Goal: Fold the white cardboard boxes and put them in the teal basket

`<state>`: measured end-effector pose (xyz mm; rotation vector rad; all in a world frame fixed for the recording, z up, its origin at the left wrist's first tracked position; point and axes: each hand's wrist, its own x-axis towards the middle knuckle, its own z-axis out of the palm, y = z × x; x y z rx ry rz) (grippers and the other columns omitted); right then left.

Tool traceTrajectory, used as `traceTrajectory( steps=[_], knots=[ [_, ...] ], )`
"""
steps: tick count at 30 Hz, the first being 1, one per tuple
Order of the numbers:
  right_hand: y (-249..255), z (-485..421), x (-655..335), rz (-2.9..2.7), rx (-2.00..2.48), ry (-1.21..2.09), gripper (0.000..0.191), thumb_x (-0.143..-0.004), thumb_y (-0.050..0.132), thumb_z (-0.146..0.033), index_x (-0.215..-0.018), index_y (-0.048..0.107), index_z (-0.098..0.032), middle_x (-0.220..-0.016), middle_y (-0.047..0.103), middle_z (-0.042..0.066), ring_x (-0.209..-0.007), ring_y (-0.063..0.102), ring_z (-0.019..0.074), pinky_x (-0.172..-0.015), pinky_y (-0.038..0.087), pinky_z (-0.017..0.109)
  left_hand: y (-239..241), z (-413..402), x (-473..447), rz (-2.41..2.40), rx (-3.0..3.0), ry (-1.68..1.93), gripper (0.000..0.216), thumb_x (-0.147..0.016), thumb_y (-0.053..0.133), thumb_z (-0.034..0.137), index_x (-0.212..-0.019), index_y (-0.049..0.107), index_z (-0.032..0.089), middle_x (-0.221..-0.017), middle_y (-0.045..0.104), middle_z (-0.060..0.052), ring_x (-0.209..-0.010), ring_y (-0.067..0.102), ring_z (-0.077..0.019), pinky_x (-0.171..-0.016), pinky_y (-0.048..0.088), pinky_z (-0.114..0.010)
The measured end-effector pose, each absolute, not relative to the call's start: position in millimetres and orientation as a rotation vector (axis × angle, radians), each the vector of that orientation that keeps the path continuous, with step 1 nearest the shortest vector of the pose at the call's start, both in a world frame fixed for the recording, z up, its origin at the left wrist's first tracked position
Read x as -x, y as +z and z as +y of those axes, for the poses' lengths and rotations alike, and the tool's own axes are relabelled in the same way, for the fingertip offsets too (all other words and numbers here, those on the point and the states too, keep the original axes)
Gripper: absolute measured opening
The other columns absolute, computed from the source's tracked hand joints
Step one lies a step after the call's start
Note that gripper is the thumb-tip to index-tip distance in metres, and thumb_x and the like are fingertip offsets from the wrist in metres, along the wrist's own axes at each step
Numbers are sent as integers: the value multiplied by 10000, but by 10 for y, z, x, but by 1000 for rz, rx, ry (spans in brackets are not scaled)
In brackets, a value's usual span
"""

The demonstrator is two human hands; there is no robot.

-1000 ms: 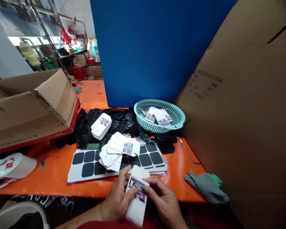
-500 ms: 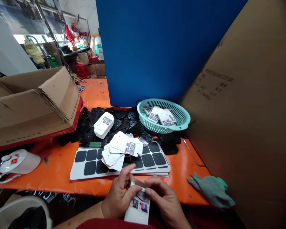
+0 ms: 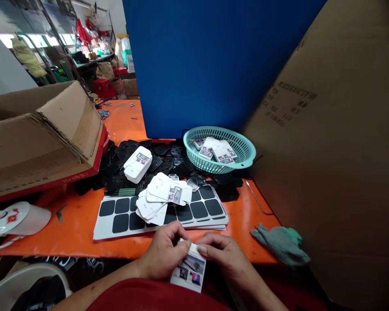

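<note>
Just off the near edge of the orange bench [image 3: 74, 237], our left hand [image 3: 164, 255] and right hand [image 3: 225, 259] pinch the top of the small printed carton [image 3: 190, 272] between pressed-together fingertips, and the flap that stood up a second ago now lies folded, so this fold seems closed.

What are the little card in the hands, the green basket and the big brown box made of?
The little card, pinched by left hand and right hand, looks like thin white cardboard with glossy printed pictures. The basket looks like teal plastic: moulded slots, slight shine. The big box looks like brown corrugated cardboard; its torn edge shows ridges.
</note>
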<state>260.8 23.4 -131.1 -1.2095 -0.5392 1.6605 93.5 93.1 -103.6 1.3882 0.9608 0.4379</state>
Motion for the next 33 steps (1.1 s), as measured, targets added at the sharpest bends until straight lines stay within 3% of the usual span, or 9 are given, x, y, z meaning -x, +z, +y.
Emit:
traceTrajectory(
  steps=[5, 9, 12, 16, 19, 20, 23, 28, 33],
  knots=[
    [-1446, 198, -2636, -652, 1278, 1556, 214, -647, 845, -372, -667, 761, -177, -618, 681, 19, -581, 587, 139, -584, 442, 251, -1145, 893, -918, 979, -1307, 437, 133, -755, 615, 265, -724, 560, 147, -651, 520, 17, -593, 432, -101, -538, 354, -213],
    [-1630, 24, -2594, -1081, 1154, 1187, 141, -813, 708, -348, -853, 796, -245, -755, 702, 59, -698, 644, 190, -641, 498, 289, -1244, 872, -748, 793, -1435, 531, 178, -796, 663, 299, -752, 655, 127, -740, 600, -33, -694, 540, -131, -668, 439, -256],
    [-1790, -119, -2499, -1149, 1015, 1199, 222, -835, 688, -329, -1045, 757, -308, -850, 730, 62, -757, 680, 206, -684, 540, 304, -1304, 874, -610, 652, -1509, 549, 195, -855, 630, 319, -861, 701, 137, -817, 642, -70, -758, 600, -158, -707, 482, -280],
    [-1762, 32, -2551, -853, 1224, 1276, 206, -782, 750, -379, -969, 761, -292, -950, 752, 52, -852, 697, 219, -763, 565, 312, -1240, 1085, -544, 608, -1862, 582, 253, -943, 475, 283, -1086, 653, 174, -1032, 646, -116, -950, 618, -205, -842, 510, -352],
    [-1450, 500, -2903, -666, 1359, 1110, 337, -670, 831, -426, -932, 745, -234, -905, 743, 53, -805, 685, 209, -705, 568, 300, -1147, 1456, -590, 789, -2276, 663, 452, -916, 503, 269, -1356, 451, 183, -1288, 561, -157, -1196, 518, -266, -1016, 431, -461],
    [-1319, 684, -3052, -568, 1315, 1076, 403, -634, 846, -451, -949, 727, -231, -866, 737, 44, -722, 678, 192, -635, 565, 293, -1128, 1598, -620, 856, -2403, 630, 539, -884, 559, 286, -1390, 408, 178, -1344, 529, -165, -1263, 466, -289, -1065, 382, -497],
    [-1003, 1139, -3401, -413, 1099, 930, 564, -602, 849, -488, -1080, 640, -274, -885, 720, 15, -729, 676, 163, -686, 570, 302, -1113, 1972, -728, 955, -2684, 345, 711, -765, 711, 346, -1388, 417, 174, -1467, 421, -171, -1407, 284, -348, -1145, 224, -568],
    [-1087, 1239, -3218, -657, 1294, 942, 493, -712, 722, -577, -1060, 640, -238, -838, 688, 20, -704, 656, 156, -717, 556, 331, -1101, 2209, -838, 1000, -2777, 152, 730, -719, 744, 433, -1334, 462, 158, -1368, 507, -167, -1330, 383, -350, -1113, 248, -561],
    [-1466, 1103, -2692, -870, 1391, 1011, 417, -640, 794, -456, -960, 725, -197, -960, 696, 80, -870, 646, 243, -816, 516, 386, -1059, 2115, -785, 1066, -2831, 218, 724, -735, 722, 426, -1335, 448, 126, -1289, 530, -173, -1211, 454, -339, -1066, 308, -513]
  ],
)
